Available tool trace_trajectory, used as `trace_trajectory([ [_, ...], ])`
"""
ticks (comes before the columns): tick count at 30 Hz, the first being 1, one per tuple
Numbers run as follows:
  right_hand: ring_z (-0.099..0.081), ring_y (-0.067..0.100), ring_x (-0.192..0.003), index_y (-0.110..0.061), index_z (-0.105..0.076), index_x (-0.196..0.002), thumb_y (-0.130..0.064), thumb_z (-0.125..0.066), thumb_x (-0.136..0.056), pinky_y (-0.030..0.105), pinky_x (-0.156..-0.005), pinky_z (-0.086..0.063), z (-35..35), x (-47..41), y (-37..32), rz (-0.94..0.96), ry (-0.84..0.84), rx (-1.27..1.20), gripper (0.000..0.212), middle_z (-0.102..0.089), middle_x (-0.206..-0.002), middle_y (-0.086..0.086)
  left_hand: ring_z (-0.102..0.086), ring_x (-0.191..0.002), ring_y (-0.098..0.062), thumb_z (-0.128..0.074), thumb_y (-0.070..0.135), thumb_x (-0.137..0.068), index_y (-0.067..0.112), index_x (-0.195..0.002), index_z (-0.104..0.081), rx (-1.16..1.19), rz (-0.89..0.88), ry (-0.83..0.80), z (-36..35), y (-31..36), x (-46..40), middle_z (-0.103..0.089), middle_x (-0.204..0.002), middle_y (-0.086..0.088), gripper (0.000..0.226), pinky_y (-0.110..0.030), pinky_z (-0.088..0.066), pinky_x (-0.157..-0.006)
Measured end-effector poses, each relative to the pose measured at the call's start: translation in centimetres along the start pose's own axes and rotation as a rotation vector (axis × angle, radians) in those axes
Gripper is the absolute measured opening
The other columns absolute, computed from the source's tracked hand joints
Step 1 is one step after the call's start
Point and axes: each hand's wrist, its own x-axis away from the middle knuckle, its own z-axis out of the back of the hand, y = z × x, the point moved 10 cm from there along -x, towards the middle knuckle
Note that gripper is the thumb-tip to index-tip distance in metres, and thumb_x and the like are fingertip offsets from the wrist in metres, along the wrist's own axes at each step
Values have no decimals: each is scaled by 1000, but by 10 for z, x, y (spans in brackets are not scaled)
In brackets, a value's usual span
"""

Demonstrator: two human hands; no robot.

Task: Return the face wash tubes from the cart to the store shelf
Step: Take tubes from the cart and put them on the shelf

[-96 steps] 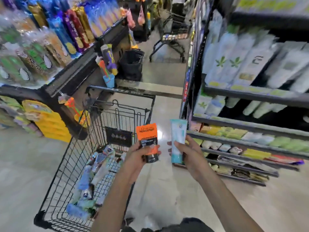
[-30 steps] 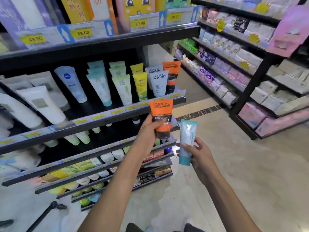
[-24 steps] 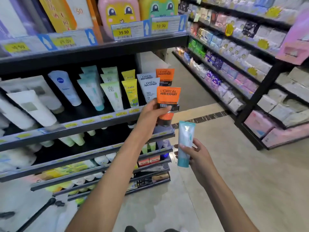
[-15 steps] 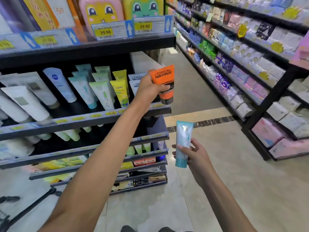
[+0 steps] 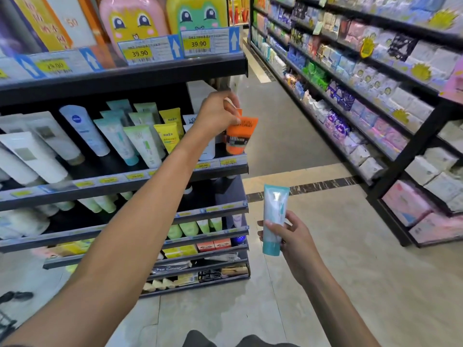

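Head view: shelving the first of 2 face wash tubes, the second waiting in hand.

The left hand (image 5: 218, 113) pinched the crimped top of the orange plastic tube with a black band (image 5: 239, 136), cap down, at the far right end of the black metal shelf (image 5: 220, 169), just right of the grey tubes. Releasing looked next; it stood near the shelf's open right edge, so it seemed to need seating behind the price strip. The right hand (image 5: 288, 236), fingers clamped round the white and teal tube (image 5: 274, 219), hung low over open aisle floor, free to rise.
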Motion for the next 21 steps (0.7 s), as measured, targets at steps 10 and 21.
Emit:
trace_trajectory([
  [10,-69,28,-112,-41,-58,-115,-27,-79,-88,39,-90,-60,1,-2,-1,4,-12,-11,37,-68,-123,3,-63,-91,-20,-56,-3,-91,18,-109,-69,-528,-266,-88,-13,28,-5,-69,-95,-6,30,-34,-53,-75],
  [21,-68,29,-114,-41,-56,-119,-31,-81,-86,40,-89,-61,4,0,9,-14,10,-13,42,-68,-125,4,-67,-102,-24,-63,1,-91,14,-110,-75,-612,-258,-128,-12,22,-5,-70,-112,-10,26,-40,-59,-89],
])
